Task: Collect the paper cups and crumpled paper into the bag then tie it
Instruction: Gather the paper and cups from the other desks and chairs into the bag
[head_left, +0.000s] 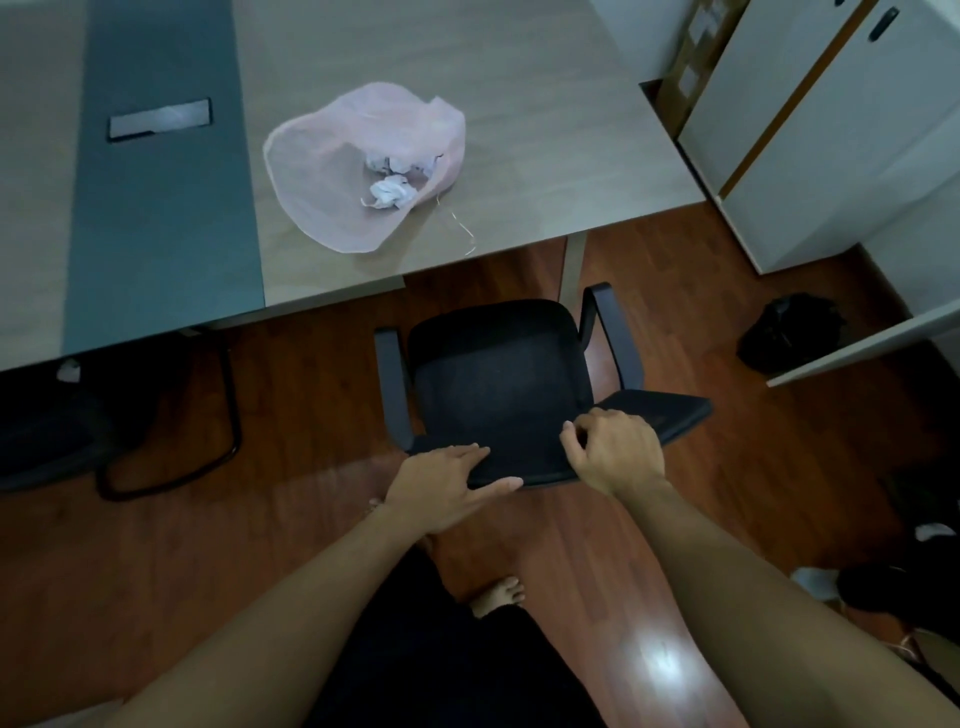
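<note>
Right hand (613, 452) grips the black mesh chair (498, 374); left hand (447, 488) rests flat on it.

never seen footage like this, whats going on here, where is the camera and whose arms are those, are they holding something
There is no machine here. A person wears one wide camera on the head, looking forward and down, so the two arms are their own. The left hand rests with straight fingers on the back of a black chair. The right hand curls its fingers over the same back. On the table lies an open pink bag with crumpled paper inside. No paper cups are visible.
</note>
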